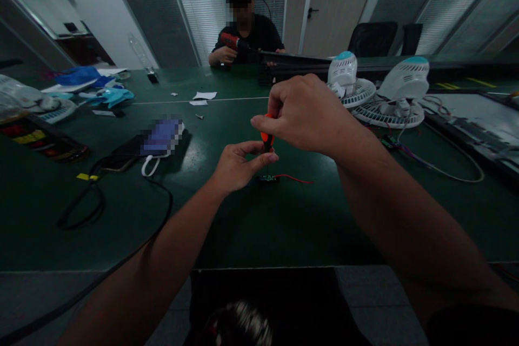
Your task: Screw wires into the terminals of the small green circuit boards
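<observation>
A screwdriver (pixel 267 139) with an orange and black handle stands upright, its thin shaft pointing down. My right hand (pixel 304 113) is closed around the upper part of its handle. Lower down, the thumb and fingers of my left hand (pixel 245 165) pinch the screwdriver near the base of its handle. Beneath the shaft lies a small green circuit board (pixel 267 178) on the table, with a red wire (pixel 295 178) running off to the right. The shaft's tip meets the board or ends just above it; I cannot tell which.
On the green table (pixel 170 248) at left lie a phone (pixel 162 137), a black cable (pixel 168 211) and a tipped bottle (pixel 40 135). White fan parts (pixel 399 92) stand at right, beside a flat panel (pixel 478 119). Across the table a person (pixel 247 32) holds a red power drill (pixel 230 41).
</observation>
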The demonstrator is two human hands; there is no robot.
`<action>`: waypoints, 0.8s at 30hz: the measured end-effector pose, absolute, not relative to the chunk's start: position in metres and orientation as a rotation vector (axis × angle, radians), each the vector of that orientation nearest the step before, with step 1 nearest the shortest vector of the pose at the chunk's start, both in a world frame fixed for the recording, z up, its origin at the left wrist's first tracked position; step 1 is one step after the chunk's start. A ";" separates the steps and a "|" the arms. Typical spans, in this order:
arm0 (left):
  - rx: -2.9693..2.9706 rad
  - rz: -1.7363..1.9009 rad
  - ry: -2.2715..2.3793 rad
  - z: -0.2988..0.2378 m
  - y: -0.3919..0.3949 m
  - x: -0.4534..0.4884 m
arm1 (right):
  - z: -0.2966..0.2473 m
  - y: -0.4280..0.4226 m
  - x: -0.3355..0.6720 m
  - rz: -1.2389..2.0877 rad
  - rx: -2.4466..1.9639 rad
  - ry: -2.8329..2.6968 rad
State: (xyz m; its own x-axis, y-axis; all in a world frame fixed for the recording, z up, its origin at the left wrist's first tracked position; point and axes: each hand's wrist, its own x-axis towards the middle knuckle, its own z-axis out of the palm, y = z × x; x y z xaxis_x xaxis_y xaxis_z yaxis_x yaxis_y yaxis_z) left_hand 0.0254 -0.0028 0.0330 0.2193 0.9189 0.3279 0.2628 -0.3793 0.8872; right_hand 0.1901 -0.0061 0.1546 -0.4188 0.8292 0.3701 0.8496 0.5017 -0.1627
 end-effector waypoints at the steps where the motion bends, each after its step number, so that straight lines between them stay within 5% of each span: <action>1: 1.787 1.179 1.100 0.033 -0.003 0.026 | 0.155 -0.006 0.190 -0.068 -1.385 -2.351; 24: 1.717 1.282 1.074 0.026 -0.003 0.031 | 0.153 -0.004 0.189 -0.100 -1.305 -2.402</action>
State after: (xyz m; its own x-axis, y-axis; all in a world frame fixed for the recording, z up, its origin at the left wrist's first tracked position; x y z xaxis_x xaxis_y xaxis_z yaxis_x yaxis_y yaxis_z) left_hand 0.0306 -0.0027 0.0260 0.1552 0.9195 0.3611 0.1942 -0.3868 0.9015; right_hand 0.1889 -0.0037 0.1531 -0.4820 0.7893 0.3805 0.8182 0.5608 -0.1269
